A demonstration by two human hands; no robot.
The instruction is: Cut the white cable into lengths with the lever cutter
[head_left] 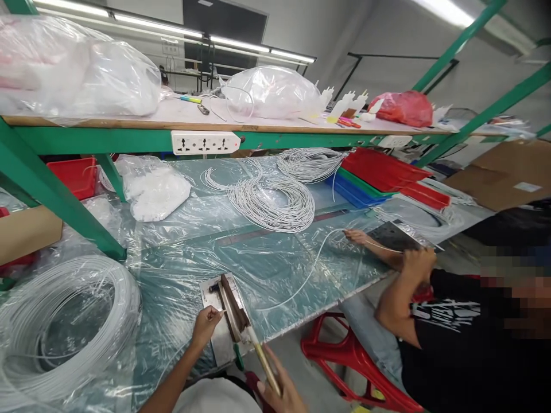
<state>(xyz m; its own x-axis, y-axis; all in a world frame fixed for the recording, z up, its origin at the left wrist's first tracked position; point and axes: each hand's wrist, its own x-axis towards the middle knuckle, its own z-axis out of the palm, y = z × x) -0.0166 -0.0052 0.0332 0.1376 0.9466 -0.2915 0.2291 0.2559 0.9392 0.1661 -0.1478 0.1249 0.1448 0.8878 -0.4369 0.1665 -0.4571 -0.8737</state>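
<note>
My left hand (pixel 206 326) pinches a thin pale strand, probably white wire; only a short tip shows at its fingertips, beside a bench cutter (pixel 232 310). This tool has a long brown metal body on a pale base plate (pixel 221 351) near the table's front edge. Slanting toward me from it is a brass-coloured lever handle (pixel 267 367). My right hand (pixel 282 384) is wrapped around that handle, partly cut off by the lower frame edge. To the left lies a large coil of white wire (pixel 124 310).
Bundled white wires (pixel 275 212) lie mid-table. Red (pixel 374 169) and blue trays (pixel 355 192) are stacked behind. On the right, a co-worker (pixel 447 321) holds a white wire (pixel 310 275). A green post (pixel 81 218) supports the shelf. A red stool (pixel 353 361) stands below.
</note>
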